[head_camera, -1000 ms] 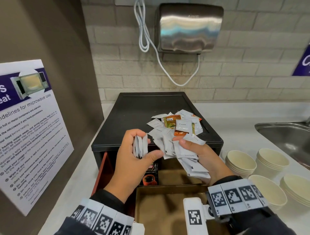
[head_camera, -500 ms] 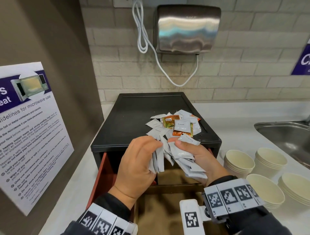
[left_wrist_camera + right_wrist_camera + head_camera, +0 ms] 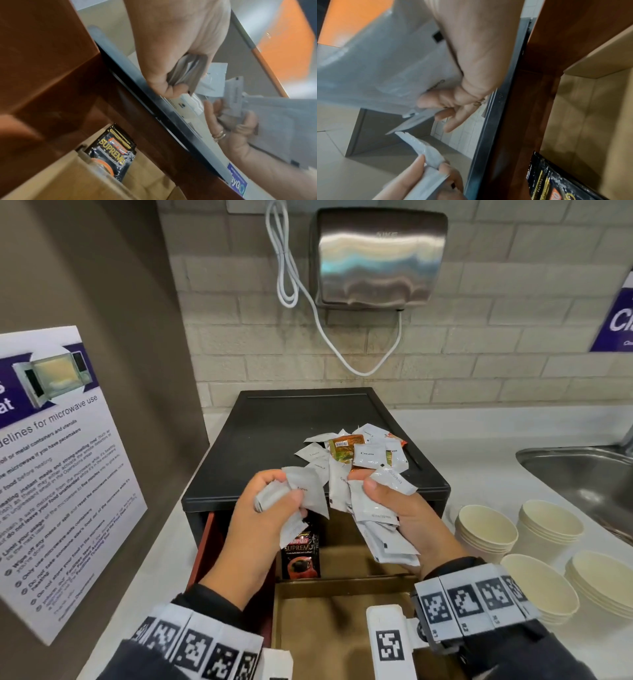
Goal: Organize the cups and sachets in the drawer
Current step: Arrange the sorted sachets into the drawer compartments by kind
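Observation:
My left hand [image 3: 274,501] grips a small bundle of white cream sachets [image 3: 305,498] above the open drawer [image 3: 342,628]. My right hand [image 3: 383,494] holds a larger fan of white sachets [image 3: 376,529] close beside it. In the left wrist view the left hand [image 3: 171,75] pinches its bundle [image 3: 187,70]. In the right wrist view the right hand [image 3: 453,97] clamps its sachets [image 3: 393,70]. A loose pile of white and orange sachets [image 3: 356,450] lies on the black drawer box top [image 3: 274,433]. A black coffee sachet [image 3: 301,556] stands in a drawer compartment. Paper cup stacks [image 3: 486,529] stand to the right.
A steel sink [image 3: 582,474] sits at the far right of the white counter [image 3: 479,446]. A microwave notice [image 3: 51,467] hangs on the left panel. A hand dryer [image 3: 380,258] with a white cord is on the brick wall.
My left hand has come back to the right hand's fan and now grips more sachets; both hands have stayed over the drawer, the left one turning its bundle.

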The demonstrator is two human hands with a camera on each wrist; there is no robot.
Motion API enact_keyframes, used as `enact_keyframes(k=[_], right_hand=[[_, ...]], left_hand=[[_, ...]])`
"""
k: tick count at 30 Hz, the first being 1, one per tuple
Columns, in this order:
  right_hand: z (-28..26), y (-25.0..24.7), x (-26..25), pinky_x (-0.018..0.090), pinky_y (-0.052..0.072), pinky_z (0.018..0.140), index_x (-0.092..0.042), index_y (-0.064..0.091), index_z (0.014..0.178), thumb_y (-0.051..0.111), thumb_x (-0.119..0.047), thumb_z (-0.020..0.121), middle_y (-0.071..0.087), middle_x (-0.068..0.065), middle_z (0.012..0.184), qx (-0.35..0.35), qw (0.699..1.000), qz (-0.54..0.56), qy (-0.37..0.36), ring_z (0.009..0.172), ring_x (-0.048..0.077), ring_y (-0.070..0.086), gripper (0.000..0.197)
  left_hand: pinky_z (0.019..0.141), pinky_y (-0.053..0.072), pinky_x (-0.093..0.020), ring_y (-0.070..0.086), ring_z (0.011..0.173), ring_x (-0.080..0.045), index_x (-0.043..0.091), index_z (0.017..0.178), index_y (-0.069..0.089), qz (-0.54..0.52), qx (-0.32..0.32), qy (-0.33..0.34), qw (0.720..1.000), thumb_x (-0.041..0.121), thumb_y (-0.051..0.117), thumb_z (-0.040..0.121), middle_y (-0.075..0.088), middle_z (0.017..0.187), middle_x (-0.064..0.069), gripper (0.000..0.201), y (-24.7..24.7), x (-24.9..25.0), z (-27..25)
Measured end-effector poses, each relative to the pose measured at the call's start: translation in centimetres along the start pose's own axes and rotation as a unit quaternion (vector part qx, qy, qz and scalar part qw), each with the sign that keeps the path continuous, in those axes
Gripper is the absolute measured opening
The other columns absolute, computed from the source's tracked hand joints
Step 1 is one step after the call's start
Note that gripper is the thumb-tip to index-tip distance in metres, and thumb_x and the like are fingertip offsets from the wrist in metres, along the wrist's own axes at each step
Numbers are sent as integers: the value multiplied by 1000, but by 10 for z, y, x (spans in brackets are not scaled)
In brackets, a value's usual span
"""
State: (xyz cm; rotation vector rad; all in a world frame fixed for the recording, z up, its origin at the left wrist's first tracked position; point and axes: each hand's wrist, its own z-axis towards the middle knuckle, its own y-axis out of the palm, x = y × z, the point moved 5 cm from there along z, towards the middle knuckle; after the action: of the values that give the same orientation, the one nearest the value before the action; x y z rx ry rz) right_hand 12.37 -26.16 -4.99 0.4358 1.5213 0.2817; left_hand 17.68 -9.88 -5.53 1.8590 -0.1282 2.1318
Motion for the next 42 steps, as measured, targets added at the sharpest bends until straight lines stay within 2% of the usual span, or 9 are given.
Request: enact_keyframes(k=[6, 9, 11, 15, 19, 25, 31, 37, 42], right_hand=[[-4, 17, 3, 21, 51, 51, -11, 62, 89, 62, -18, 67, 69, 0, 71, -66, 997, -27, -13, 62, 10, 67, 23], [-2, 17, 7, 23, 53, 54, -11, 61, 93, 65, -15, 79, 70, 2, 75, -66, 997, -36, -8, 67, 12, 68, 15], [0, 17, 12, 26, 54, 56, -10, 61, 93, 64, -14, 78, 70, 4, 79, -71, 997, -38, 1, 70, 15, 68, 16], [0, 21, 16, 27, 54, 57, -9, 61, 94, 67, -13, 81, 68, 6, 79, -90, 994, -57, 21, 69, 17, 67, 15], [1, 20, 15, 26, 54, 58, -7, 62, 97, 67, -13, 79, 69, 7, 81, -92, 993, -70, 30, 72, 17, 68, 19], [5, 13, 19, 31, 56, 68, -14, 68, 103, 68, -17, 75, 71, 10, 99, -82, 991, -97, 46, 88, 22, 69, 28], [6, 6, 8, 24, 54, 57, -12, 67, 97, 60, -4, 83, 71, 7, 93, -29, 994, -102, 12, 74, 15, 71, 18], [6, 1, 9, 25, 54, 64, -19, 69, 102, 61, -7, 86, 69, 3, 101, 1, 987, -160, 16, 86, 16, 68, 22], [6, 10, 17, 26, 54, 69, -24, 68, 99, 64, -8, 85, 69, 6, 100, -7, 972, -233, 21, 84, 18, 67, 22]], left_hand=[[66, 53, -34, 65, 84, -26, 17, 103, 60, 9, -42, -76, 996, 16, 61, 89, 65, 105, -18, 15, 8, -13, 2], [57, 49, -27, 66, 75, -16, 30, 115, 55, 28, -82, -107, 991, 43, 53, 91, 69, 102, -6, 28, 15, -13, -2], [55, 46, -24, 60, 71, -15, 34, 120, 51, 20, -123, -127, 984, 62, 42, 83, 70, 94, -3, 47, 20, -12, -7], [65, 53, -26, 65, 82, -17, 36, 120, 53, -10, -144, -166, 976, 70, 39, 65, 72, 94, -3, 66, 23, -14, -12], [73, 58, -36, 71, 90, -18, 34, 118, 57, -105, -140, -205, 963, 59, 50, 64, 73, 103, 0, 60, 25, -12, -13], [75, 57, -42, 71, 91, -23, 37, 114, 60, -161, -99, -204, 961, 29, 53, 89, 73, 101, -5, 27, 22, -11, -10], [48, 54, -25, 69, 77, -20, 21, 99, 60, -166, -36, -191, 967, 17, 55, 91, 74, 85, -6, 10, 10, -14, -4], [57, 56, -30, 67, 87, -27, 21, 92, 53, -78, -9, -151, 985, -7, 48, 88, 65, 99, -12, 29, 1, -14, 1], [67, 56, -40, 66, 87, -29, 23, 93, 51, -4, -10, -125, 992, -6, 51, 86, 62, 103, -12, 30, 3, -15, 1]])
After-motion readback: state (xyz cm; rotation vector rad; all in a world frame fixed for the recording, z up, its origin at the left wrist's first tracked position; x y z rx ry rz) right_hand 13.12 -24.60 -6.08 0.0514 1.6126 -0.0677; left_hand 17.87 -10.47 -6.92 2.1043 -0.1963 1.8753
